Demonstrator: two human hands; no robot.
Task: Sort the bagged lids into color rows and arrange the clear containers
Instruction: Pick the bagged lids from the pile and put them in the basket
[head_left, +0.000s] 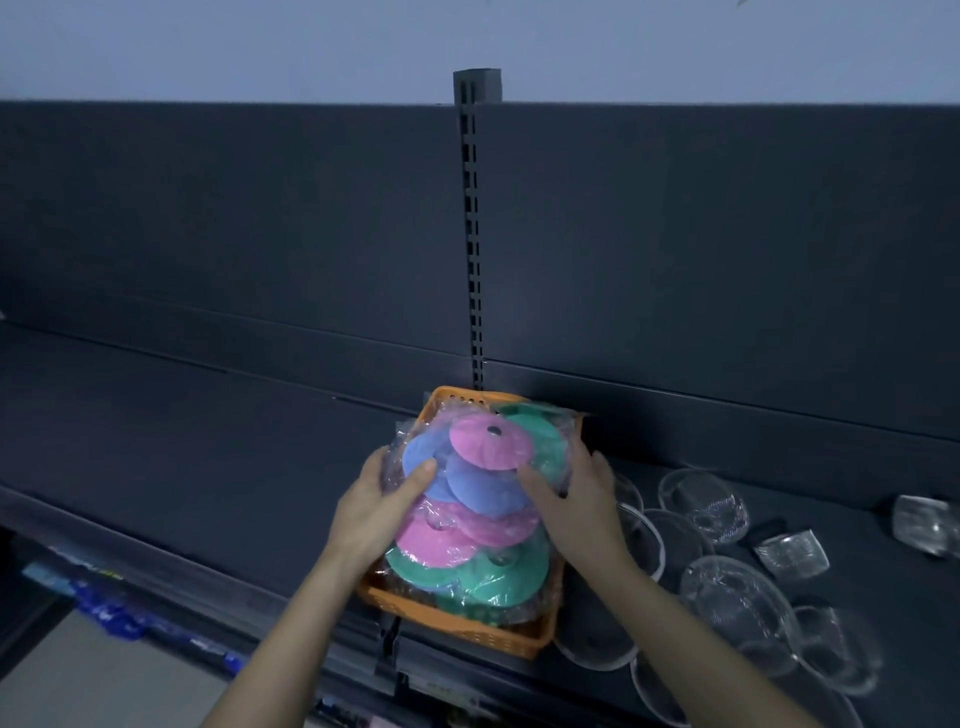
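Dark grey shop shelf w/ slotted back panel. Left hand grips left side of bagged lids, thumb on blue one. Lids piled mixed (pink, blue, green) in orange basket, shelf centre. Right hand clasps right side. Both prob. to lift pile whole w/o slipping. Clear containers scattered at right, not yet arranged.

Glossy crinkled plastic bags wrap matt lids in a perforated orange plastic basket on matt dark shelf; clear containers gleam.
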